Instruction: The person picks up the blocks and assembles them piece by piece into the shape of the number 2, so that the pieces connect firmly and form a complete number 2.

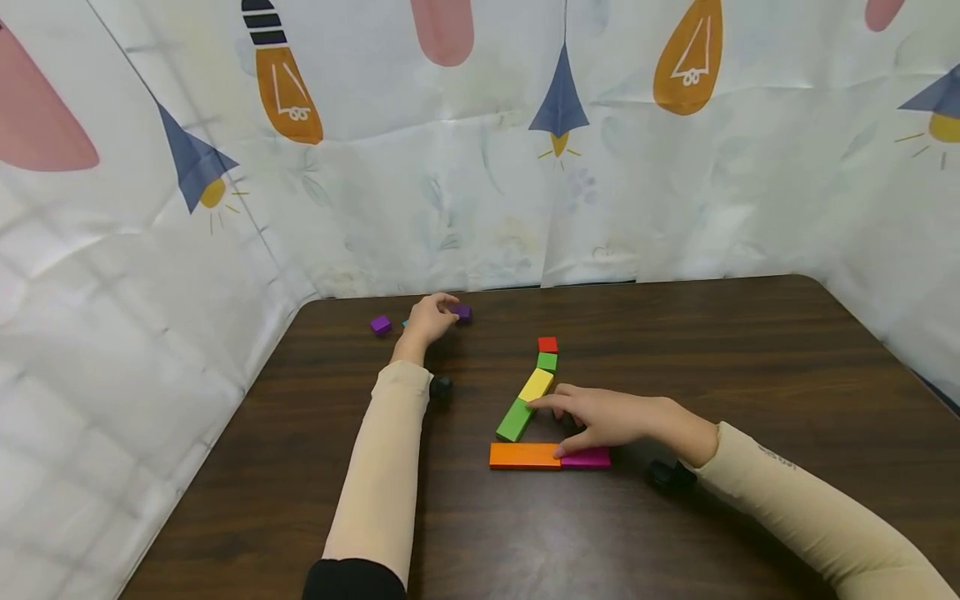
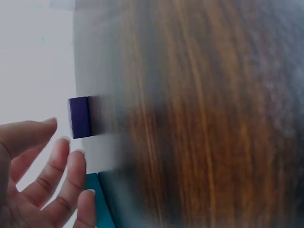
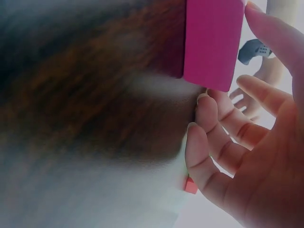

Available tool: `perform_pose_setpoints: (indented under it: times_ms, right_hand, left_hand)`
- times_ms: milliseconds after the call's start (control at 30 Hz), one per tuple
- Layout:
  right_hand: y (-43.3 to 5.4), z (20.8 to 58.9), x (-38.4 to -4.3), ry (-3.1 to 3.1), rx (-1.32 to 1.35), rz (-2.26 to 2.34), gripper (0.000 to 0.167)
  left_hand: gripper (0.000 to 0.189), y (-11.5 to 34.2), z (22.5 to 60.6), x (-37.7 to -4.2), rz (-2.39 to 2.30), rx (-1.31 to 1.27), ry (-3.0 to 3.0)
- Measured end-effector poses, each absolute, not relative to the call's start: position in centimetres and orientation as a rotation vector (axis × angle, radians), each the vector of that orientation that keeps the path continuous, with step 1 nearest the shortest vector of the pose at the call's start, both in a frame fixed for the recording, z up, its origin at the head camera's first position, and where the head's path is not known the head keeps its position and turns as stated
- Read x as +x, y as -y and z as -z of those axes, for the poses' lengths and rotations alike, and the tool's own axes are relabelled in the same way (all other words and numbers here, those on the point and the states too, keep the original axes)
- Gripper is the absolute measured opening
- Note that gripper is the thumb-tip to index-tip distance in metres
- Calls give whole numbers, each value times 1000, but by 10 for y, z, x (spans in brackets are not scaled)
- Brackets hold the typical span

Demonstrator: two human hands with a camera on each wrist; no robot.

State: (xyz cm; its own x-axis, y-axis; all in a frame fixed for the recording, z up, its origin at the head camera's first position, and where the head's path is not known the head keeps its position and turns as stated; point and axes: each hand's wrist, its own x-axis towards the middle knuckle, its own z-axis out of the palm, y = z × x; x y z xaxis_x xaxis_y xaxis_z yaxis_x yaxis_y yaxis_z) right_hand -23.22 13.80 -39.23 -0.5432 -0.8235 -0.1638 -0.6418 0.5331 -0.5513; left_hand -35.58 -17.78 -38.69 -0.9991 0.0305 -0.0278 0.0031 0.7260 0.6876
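At the far left of the table, my left hand (image 1: 430, 320) reaches beside a purple block (image 1: 463, 314). Thumb and fingers are spread apart, and the purple block stands just beyond the fingertips in the left wrist view. A teal block (image 2: 99, 202) is partly hidden behind that hand. My right hand (image 1: 611, 415) hovers over a layout of blocks, its thumb at the seam of an orange block (image 1: 525, 456) and a magenta block (image 1: 587, 459). Its extended index finger is at the joint of a long green block (image 1: 514, 420) and a yellow block (image 1: 536, 385).
Beyond the yellow block, a small green block (image 1: 547, 362) and a red block (image 1: 548, 344) continue the line. Another purple block (image 1: 381, 325) lies at the far left. A printed curtain (image 1: 480, 192) hangs behind the brown wooden table (image 1: 712, 350).
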Motion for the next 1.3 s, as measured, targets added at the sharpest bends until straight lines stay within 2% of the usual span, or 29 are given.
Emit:
perform_pose_setpoints:
  times_ms: [567,900,1300]
  right_hand:
    - [-138,392,-231,-2360,-1178,624,73]
    - [-139,392,-232,-2358,-1180,600,73]
    - [-139,393,-234,-2359,-1191,591,75]
  left_hand:
    - [63,165,387,-359,-975,-214,-2861]
    - [51,160,388,-360,-898,-206,-2894]
    - [60,152,389,-366,-790,-278,-2908]
